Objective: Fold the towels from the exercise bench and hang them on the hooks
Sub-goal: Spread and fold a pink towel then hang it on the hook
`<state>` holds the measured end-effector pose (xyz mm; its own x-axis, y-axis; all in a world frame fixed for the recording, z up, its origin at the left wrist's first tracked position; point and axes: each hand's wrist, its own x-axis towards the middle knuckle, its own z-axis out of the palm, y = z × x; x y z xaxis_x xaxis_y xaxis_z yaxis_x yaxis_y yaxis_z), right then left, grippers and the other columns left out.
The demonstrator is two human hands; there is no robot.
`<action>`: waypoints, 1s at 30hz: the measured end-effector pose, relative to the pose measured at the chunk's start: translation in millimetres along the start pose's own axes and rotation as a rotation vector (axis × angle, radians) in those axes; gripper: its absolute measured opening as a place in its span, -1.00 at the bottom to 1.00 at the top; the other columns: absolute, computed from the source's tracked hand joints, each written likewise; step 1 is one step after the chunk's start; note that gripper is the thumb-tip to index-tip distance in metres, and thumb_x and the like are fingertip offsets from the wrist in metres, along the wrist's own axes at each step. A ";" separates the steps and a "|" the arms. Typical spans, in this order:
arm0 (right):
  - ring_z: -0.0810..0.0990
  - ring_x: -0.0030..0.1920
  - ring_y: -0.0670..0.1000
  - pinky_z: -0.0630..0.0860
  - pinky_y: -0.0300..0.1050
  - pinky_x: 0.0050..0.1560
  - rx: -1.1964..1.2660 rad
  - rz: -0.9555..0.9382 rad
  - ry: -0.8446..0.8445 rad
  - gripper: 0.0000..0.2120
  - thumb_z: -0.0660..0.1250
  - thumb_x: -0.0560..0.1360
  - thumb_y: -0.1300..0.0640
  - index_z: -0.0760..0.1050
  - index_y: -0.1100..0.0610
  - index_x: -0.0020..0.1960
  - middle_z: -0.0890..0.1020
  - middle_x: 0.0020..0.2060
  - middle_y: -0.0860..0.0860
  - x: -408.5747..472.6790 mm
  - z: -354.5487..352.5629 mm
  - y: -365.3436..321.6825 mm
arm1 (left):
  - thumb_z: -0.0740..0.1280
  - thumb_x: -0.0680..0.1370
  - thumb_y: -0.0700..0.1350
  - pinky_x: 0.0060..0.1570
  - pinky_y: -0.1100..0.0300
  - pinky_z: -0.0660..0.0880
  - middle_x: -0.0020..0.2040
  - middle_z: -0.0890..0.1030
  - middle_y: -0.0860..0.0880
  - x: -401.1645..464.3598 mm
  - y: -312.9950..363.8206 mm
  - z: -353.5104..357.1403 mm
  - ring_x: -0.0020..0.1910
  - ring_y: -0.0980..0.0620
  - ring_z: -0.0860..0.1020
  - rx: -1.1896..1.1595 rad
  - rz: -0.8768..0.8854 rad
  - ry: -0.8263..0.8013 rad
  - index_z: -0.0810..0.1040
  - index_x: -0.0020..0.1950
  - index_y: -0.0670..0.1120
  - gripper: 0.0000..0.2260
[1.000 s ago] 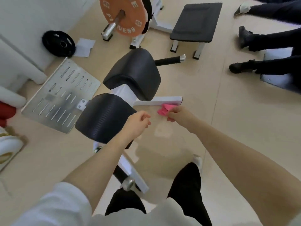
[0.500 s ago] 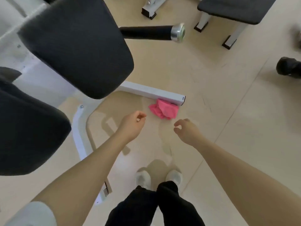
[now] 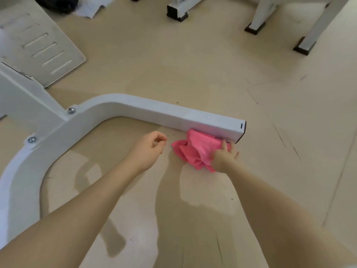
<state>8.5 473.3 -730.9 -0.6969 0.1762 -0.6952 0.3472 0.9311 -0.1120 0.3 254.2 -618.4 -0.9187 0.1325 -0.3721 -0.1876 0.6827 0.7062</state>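
A crumpled pink towel (image 3: 195,149) lies on the beige floor, pushed up against the end of the bench's white base bar (image 3: 193,117). My right hand (image 3: 225,158) rests on the towel's right side with its fingers closing on the cloth. My left hand (image 3: 148,149) hovers just left of the towel, fingers loosely curled, holding nothing. The bench's pads and the hooks are out of view.
The white frame curves away to the left (image 3: 25,161). A slotted metal plate (image 3: 42,45) lies at the upper left. White legs of other gym equipment (image 3: 177,10) (image 3: 307,41) stand at the top. Bare floor spreads to the right.
The view has dropped close to the floor. My right hand went forward from beside the towel and now lies on it. My left hand has stayed just left of it.
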 end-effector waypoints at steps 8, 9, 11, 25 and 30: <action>0.46 -0.19 0.04 0.31 -0.17 -0.25 0.618 -0.293 0.301 -0.79 0.22 0.47 0.31 0.64 0.21 -0.10 0.53 -0.24 0.06 -113.1 -76.9 -0.1 | 0.17 0.56 -0.27 -0.27 0.29 0.40 -0.18 0.55 0.00 -67.0 73.3 -24.1 -0.28 0.08 0.49 -0.078 -0.055 -0.100 0.47 -0.06 -0.04 -0.85; 0.47 -0.20 0.01 0.35 -0.24 -0.28 0.693 -0.304 0.268 -0.79 0.22 0.48 0.32 0.64 0.22 -0.05 0.54 -0.22 0.04 -139.6 -104.5 1.3 | 0.18 0.57 -0.26 -0.28 0.33 0.39 -0.15 0.55 -0.01 -82.3 98.0 -33.8 -0.25 0.06 0.50 -0.070 -0.051 -0.111 0.48 -0.03 -0.05 -0.86; 0.50 -0.21 -0.05 0.39 -0.25 -0.21 0.742 -0.336 0.211 -0.75 0.20 0.47 0.37 0.63 0.23 -0.03 0.57 -0.21 0.02 -195.1 -158.0 4.6 | 0.18 0.57 -0.23 -0.29 0.44 0.37 -0.12 0.55 0.01 -114.1 153.3 -58.7 -0.22 0.07 0.51 -0.071 -0.028 -0.128 0.48 0.05 -0.07 -0.86; 0.43 -0.30 -0.20 0.34 -0.55 -0.31 0.544 -0.780 -0.064 -0.69 0.09 0.38 0.51 0.57 0.27 -0.18 0.51 -0.34 -0.06 -543.2 -449.4 -70.4 | 0.27 0.47 -0.23 -0.18 0.39 0.37 0.08 0.51 0.07 -313.8 428.8 -274.8 0.04 0.11 0.48 -0.052 0.107 -0.022 0.37 0.29 0.01 -0.60; 0.44 -0.23 -0.20 0.40 -0.47 -0.21 0.584 -0.803 0.055 -0.73 0.13 0.45 0.47 0.51 0.29 0.04 0.48 -0.24 -0.13 -569.9 -478.3 -73.8 | 0.32 0.50 -0.08 -0.27 0.31 0.37 -0.12 0.55 0.03 -342.4 448.6 -304.4 -0.17 0.08 0.49 0.117 0.096 0.101 0.46 0.10 -0.03 -0.81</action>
<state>79.9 456.9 13.2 -0.8837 -0.4090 -0.2278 0.0039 0.4800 -0.8772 124.9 296.3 9.2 -0.9618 0.1326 -0.2395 -0.0605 0.7502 0.6584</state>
